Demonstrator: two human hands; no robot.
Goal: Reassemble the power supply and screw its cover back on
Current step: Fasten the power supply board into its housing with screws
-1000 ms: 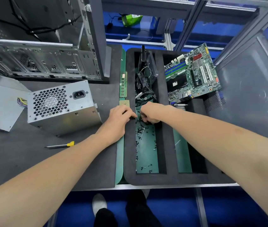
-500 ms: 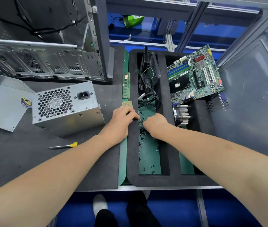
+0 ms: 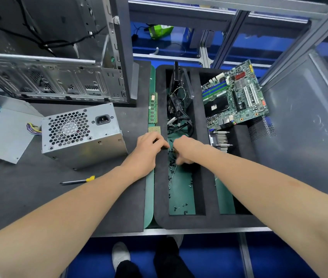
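Observation:
The silver power supply stands on the dark mat at left, with its fan grille and power socket facing me. A yellow-handled screwdriver lies in front of it. Small black screws are scattered in the left compartment of the black foam tray. My left hand rests on the tray's left rim with fingers curled; whether it holds anything is hidden. My right hand is down in the compartment, fingertips pinched among the screws.
An open computer case stands behind the power supply. A loose grey metal panel lies at far left. A RAM stick and a CPU lie beside the tray. A motherboard, a heatsink and cables fill the tray's back.
My right hand has shifted a little within the screw compartment, toward my left hand. My left hand stays on the tray rim.

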